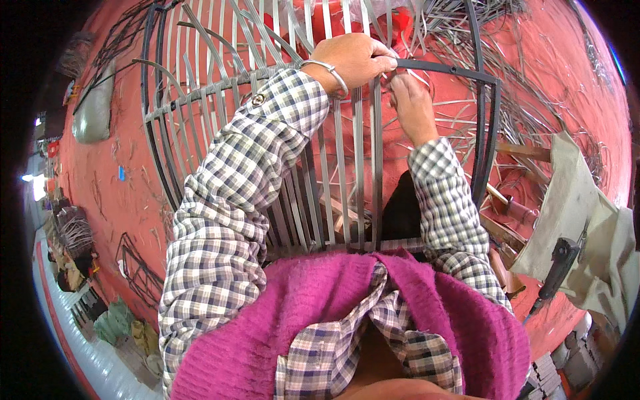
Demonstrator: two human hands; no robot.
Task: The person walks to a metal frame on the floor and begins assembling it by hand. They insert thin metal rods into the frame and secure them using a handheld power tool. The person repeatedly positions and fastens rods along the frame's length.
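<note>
A red floor (133, 207) lies beneath the dark metal frame (495, 120) before me, strung with long grey strips (377, 147). At its far crossbar (437, 67), my left hand (352, 57) arches, fingers curled; my right hand (413, 107), half closed, is just nearer me. I cannot tell what either grips.

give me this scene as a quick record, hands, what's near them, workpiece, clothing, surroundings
left hand: over the crossbar, grip partly hidden; left hand has a silver bracelet at its wrist
right hand: right hand is just below the crossbar, fingers raised toward it
workpiece: dark frame with grey strips running across the crossbar
clothing: checked sleeves, magenta knit garment
right side: black tool on pale cloth
floor: red floor, loose strips scattered
</note>
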